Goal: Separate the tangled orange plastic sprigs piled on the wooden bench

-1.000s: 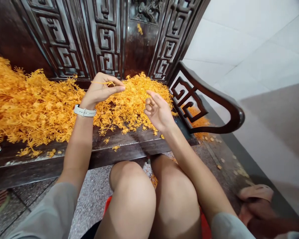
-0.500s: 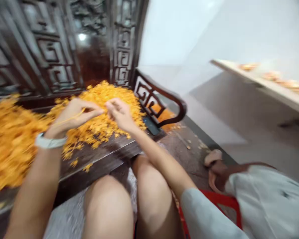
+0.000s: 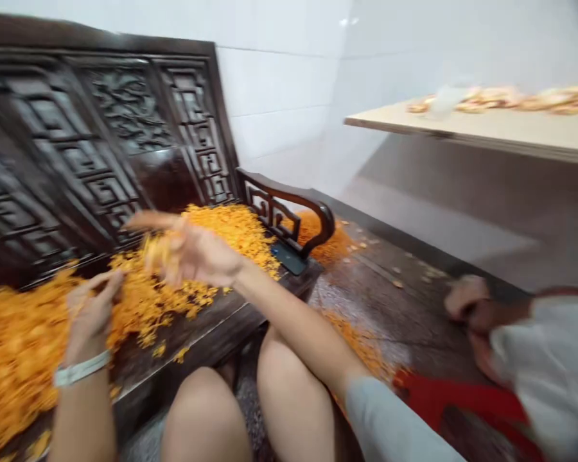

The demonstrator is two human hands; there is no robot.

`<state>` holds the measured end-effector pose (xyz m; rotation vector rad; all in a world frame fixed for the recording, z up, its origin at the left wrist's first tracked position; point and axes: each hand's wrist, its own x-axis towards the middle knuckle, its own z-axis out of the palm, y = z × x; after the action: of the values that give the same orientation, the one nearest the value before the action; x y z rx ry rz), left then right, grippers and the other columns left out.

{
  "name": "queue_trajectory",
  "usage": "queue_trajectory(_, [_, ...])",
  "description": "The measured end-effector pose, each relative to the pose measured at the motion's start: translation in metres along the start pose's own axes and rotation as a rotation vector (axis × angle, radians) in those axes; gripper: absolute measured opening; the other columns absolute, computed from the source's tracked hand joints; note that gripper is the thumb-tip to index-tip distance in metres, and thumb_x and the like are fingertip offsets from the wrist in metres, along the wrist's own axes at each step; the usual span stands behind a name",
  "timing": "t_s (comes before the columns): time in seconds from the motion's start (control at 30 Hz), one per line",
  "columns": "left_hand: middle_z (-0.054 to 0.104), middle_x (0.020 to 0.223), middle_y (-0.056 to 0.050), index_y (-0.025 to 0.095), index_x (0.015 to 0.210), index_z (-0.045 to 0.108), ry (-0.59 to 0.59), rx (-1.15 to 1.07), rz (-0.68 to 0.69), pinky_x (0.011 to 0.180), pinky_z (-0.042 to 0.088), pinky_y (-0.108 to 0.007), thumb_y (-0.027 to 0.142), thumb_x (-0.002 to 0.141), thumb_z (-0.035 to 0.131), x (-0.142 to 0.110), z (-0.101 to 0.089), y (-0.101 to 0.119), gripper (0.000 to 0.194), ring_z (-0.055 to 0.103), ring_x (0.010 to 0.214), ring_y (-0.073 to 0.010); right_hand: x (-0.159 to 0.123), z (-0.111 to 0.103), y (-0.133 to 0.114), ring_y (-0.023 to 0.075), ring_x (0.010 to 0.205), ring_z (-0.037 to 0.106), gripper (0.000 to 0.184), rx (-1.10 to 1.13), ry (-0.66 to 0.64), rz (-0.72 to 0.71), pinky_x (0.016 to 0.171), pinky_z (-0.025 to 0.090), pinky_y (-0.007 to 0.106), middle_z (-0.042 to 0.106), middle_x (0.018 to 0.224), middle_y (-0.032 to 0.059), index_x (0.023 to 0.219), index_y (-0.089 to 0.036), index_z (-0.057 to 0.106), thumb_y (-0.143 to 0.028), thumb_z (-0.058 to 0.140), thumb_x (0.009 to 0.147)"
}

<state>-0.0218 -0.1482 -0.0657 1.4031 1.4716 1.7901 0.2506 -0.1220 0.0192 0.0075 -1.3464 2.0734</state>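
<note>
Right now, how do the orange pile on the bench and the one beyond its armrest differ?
The bench pile is yellower; the floor pile looks deeper orange. The bench pile stretches along the seat; the floor pile is a smaller heap past the armrest. Both are loose.

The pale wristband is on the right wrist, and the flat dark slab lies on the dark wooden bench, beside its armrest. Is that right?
No: the head view shows the pale wristband on the wrist of the left hand. The flat dark slab does lie on the dark wooden bench, beside its armrest.
</note>
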Motion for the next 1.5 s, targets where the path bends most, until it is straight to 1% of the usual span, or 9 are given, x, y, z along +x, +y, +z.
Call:
queue_trajectory(0.07, [0.052, 0.052, 0.005, 0.028, 0.08, 0.081, 0.102, -0.041, -0.045, 0.044, 0.028, -0.024, 0.052, 0.075, 0.088, -0.003, -0.003, 0.007, 0.026, 0.039, 0.049, -0.011, 0.022, -0.014, 0.0, 0.0128, 0.063, 0.064, 0.043, 0.221, 0.36, -0.052, 0.059, 0.053, 0.024, 0.08, 0.093, 0.005, 0.104, -0.022, 0.057, -0.062, 0.068, 0.092])
queue_trajectory(0.17, [0.047, 0.054, 0.004, 0.019, 0.081, 0.079, 0.082, -0.097, -0.005, 0.046, 0.027, -0.023, 0.051, 0.076, 0.09, -0.004, 0.004, 0.043, 0.034, 0.037, 0.05, -0.0087, 0.036, -0.024, 0.009, 0.0111, 0.058, 0.056, 0.023, 0.047, 0.648, 0.041, 0.054, 0.047, 0.022, 0.075, 0.086, 0.0053, 0.107, -0.02, 0.057, -0.043, 0.055, 0.103])
queue_trajectory(0.4, [0.038, 0.059, 0.005, 0.023, 0.091, 0.074, -0.176, -0.44, 0.139, 0.043, 0.022, -0.022, 0.056, 0.084, 0.086, 0.017, 0.074, 0.135, 0.036, 0.029, 0.05, -0.0079, 0.019, -0.011, 0.002, 0.0168, 0.101, 0.064, 0.034, -0.666, 0.421, -0.24, 0.083, 0.051, 0.029, 0.073, 0.119, 0.007, 0.11, -0.022, 0.071, -0.05, 0.074, 0.093])
queue_trajectory(0.6, [0.051, 0.075, 0.001, 0.027, 0.102, 0.068, -0.193, -0.488, 0.313, 0.057, 0.044, -0.025, 0.063, 0.088, 0.079, 0.046, 0.103, 0.168, 0.04, 0.048, 0.062, -0.0111, 0.019, -0.009, -0.006, 0.0141, 0.08, 0.06, 0.028, -0.53, 0.614, -0.422, 0.081, 0.051, 0.033, 0.07, 0.091, 0.0028, 0.092, -0.02, 0.065, -0.042, 0.081, 0.083])
queue_trajectory(0.8, [0.051, 0.077, 0.005, 0.024, 0.097, 0.061, -0.131, -0.188, 0.407, 0.066, 0.051, -0.026, 0.049, 0.06, 0.103, 0.042, 0.097, 0.142, 0.062, 0.059, 0.07, -0.0121, 0.011, -0.018, -0.021, 0.0136, 0.079, 0.059, 0.026, -0.345, 0.796, -0.59, 0.079, 0.05, 0.032, 0.069, 0.088, 0.0022, 0.088, -0.021, 0.069, -0.038, 0.086, 0.079])
queue_trajectory(1.0, [0.038, 0.058, 0.007, 0.023, 0.065, 0.035, -0.101, 0.058, 0.246, 0.048, 0.032, -0.025, 0.056, 0.067, 0.096, 0.029, 0.102, 0.095, 0.07, 0.037, 0.051, -0.0091, 0.009, -0.028, -0.019, 0.0117, 0.074, 0.053, 0.036, -0.219, 0.771, -0.598, 0.079, 0.048, 0.031, 0.057, 0.077, -0.0023, 0.075, -0.023, 0.057, -0.039, 0.089, 0.076])
queue_trajectory(1.17, [0.052, 0.063, 0.0, 0.02, 0.06, 0.049, -0.14, 0.091, 0.21, 0.058, 0.043, -0.028, 0.066, 0.089, 0.073, 0.026, 0.114, 0.062, 0.06, 0.048, 0.061, -0.0131, 0.01, -0.036, -0.008, 0.0101, 0.067, 0.045, 0.034, -0.079, 0.601, -0.392, 0.074, 0.046, 0.029, 0.046, 0.069, -0.0057, 0.071, -0.022, 0.045, -0.023, 0.079, 0.075])
queue_trajectory(1.27, [0.066, 0.084, -0.005, 0.021, 0.082, 0.068, -0.254, -0.09, 0.111, 0.059, 0.05, -0.028, 0.068, 0.094, 0.066, 0.022, 0.121, 0.05, 0.049, 0.059, 0.069, -0.015, 0.015, -0.041, 0.002, 0.0107, 0.068, 0.047, 0.021, -0.066, 0.598, -0.298, 0.071, 0.045, 0.029, 0.05, 0.071, -0.0058, 0.082, -0.024, 0.049, -0.021, 0.068, 0.074])
queue_trajectory(1.5, [0.074, 0.079, -0.005, 0.019, 0.086, 0.08, -0.359, -0.159, 0.086, 0.066, 0.051, -0.031, 0.06, 0.081, 0.085, 0.024, 0.122, 0.039, 0.042, 0.064, 0.07, -0.0185, 0.024, -0.051, 0.021, 0.0106, 0.067, 0.051, 0.023, -0.391, 0.692, -0.242, 0.07, 0.044, 0.03, 0.057, 0.073, -0.0052, 0.095, -0.022, 0.061, -0.02, 0.069, 0.074])
